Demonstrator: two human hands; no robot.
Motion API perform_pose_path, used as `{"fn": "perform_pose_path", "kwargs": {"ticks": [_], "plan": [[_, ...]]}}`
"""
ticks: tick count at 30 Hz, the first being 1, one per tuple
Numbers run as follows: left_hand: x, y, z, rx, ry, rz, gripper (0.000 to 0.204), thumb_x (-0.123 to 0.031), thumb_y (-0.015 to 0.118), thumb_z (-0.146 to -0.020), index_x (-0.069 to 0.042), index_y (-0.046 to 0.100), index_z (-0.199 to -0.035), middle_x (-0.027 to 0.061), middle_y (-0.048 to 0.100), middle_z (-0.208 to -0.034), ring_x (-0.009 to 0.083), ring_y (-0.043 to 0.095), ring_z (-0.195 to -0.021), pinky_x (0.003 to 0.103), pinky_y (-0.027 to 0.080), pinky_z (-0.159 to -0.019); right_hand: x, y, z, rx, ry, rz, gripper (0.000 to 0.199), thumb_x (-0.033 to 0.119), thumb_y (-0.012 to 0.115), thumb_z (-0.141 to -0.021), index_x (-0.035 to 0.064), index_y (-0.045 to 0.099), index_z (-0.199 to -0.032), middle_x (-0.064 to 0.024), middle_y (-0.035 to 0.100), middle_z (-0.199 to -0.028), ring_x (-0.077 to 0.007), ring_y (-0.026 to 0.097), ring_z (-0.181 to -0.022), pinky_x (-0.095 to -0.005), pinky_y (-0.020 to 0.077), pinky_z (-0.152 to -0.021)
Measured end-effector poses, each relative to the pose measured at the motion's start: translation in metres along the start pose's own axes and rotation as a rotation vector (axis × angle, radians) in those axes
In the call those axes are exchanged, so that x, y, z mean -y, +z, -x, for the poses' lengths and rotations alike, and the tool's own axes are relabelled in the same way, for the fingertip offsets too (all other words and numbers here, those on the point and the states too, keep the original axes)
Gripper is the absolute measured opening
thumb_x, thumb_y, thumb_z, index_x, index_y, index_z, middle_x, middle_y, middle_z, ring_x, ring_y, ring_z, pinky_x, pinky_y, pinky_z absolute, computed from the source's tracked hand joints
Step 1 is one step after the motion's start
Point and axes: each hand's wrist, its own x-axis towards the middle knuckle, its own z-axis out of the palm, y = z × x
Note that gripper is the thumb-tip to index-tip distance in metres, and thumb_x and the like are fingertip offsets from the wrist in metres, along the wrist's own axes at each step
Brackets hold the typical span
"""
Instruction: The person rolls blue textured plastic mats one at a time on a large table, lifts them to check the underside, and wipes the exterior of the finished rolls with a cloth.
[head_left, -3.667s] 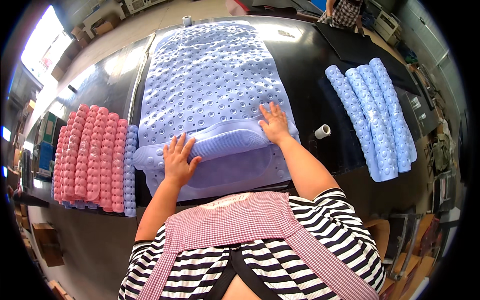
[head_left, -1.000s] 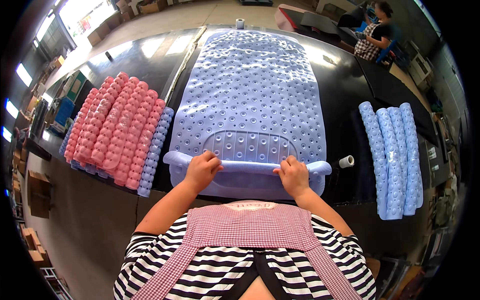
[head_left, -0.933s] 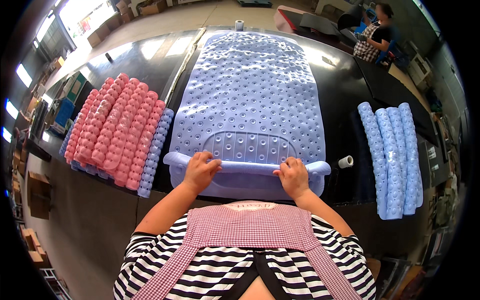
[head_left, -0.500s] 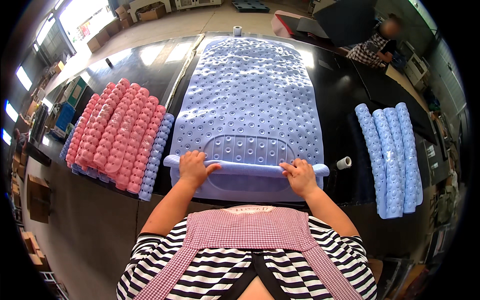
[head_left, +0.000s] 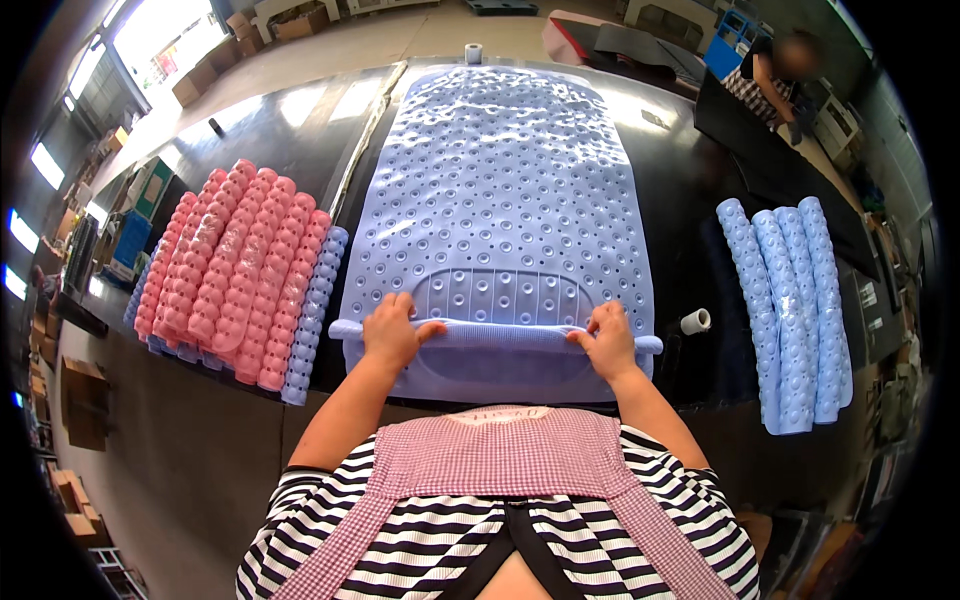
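Note:
A long blue bath mat (head_left: 505,215) with suction cups lies flat over the table, its near edge turned up into a narrow roll (head_left: 500,336). My left hand (head_left: 391,338) grips the roll toward its left end, thumb along the near side and fingers curled over the far side. Toward the right end, my right hand (head_left: 607,343) holds the same roll in a like grip. Between the roll and my body a flat blue sheet (head_left: 480,375) shows; whether it is a second mat beneath cannot be made out.
Pink rolled mats (head_left: 235,270) are piled on blue ones at the left. Several blue rolled mats (head_left: 790,315) lie at the right. A small white roll (head_left: 695,321) sits beside the mat, another white roll (head_left: 474,53) at the far table edge (head_left: 590,68). A person (head_left: 775,80) stands far right.
Both hands have shifted slightly on the rolled edge, which looks a little tighter. The person at the far right has bent lower, and the dark sheet there has come down.

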Motion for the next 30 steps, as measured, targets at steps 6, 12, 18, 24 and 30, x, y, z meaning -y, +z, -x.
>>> {"fn": "perform_pose_path", "kwargs": {"ticks": [6, 12, 18, 24, 30], "plan": [[-0.014, 0.018, -0.004, -0.282, 0.435, 0.005, 0.026, -0.027, 0.081, -0.081, -0.012, 0.066, -0.095, 0.004, 0.061, -0.096, 0.0298, 0.062, -0.088, 0.044, 0.048, -0.082, -0.01, -0.002, -0.02, -0.009, -0.151, 0.142, 0.042, 0.036, 0.093, -0.067, 0.0064, 0.064, -0.071, -0.0113, 0.057, -0.1, -0.0329, 0.057, -0.099, -0.043, 0.0448, -0.092], [-0.013, 0.032, 0.01, -0.213, 0.645, 0.036, 0.026, -0.017, 0.076, -0.081, -0.013, 0.067, -0.106, 0.0049, 0.06, -0.102, 0.0261, 0.06, -0.087, 0.04, 0.049, -0.08, -0.009, -0.01, -0.033, 0.208, -0.002, -0.124, 0.037, 0.032, 0.092, -0.071, 0.0063, 0.066, -0.077, -0.008, 0.057, -0.086, -0.0285, 0.059, -0.084, -0.04, 0.0476, -0.075], [-0.011, 0.039, 0.011, -0.274, 0.7, -0.073, 0.04, -0.031, 0.079, -0.082, -0.014, 0.066, -0.115, 0.0033, 0.06, -0.109, 0.0246, 0.056, -0.101, 0.043, 0.043, -0.093, -0.02, -0.001, -0.005, 0.066, -0.345, 0.149, 0.029, 0.035, 0.081, -0.084, 0.0102, 0.068, -0.088, -0.0077, 0.062, -0.09, -0.0284, 0.061, -0.087, -0.0409, 0.0454, -0.081], [-0.02, 0.031, -0.012, -0.189, 0.638, -0.09, 0.037, -0.038, 0.075, -0.087, -0.013, 0.067, -0.113, 0.0048, 0.062, -0.112, 0.0271, 0.058, -0.102, 0.043, 0.043, -0.094, -0.004, 0.012, 0.017, -0.329, -0.501, 0.35, 0.04, 0.047, 0.066, -0.097, 0.0084, 0.065, -0.108, -0.0115, 0.062, -0.098, -0.0338, 0.059, -0.096, -0.0468, 0.044, -0.093], [-0.046, 0.002, -0.053, 0.131, 0.385, 0.065, 0.029, -0.038, 0.069, -0.095, -0.014, 0.068, -0.11, 0.0111, 0.062, -0.116, 0.0329, 0.061, -0.109, 0.045, 0.047, -0.096, -0.016, -0.004, -0.042, -0.065, -0.307, -0.038, 0.041, 0.045, 0.075, -0.09, 0.0066, 0.065, -0.103, -0.0149, 0.061, -0.096, -0.0359, 0.06, -0.094, -0.0458, 0.0474, -0.086]]}}
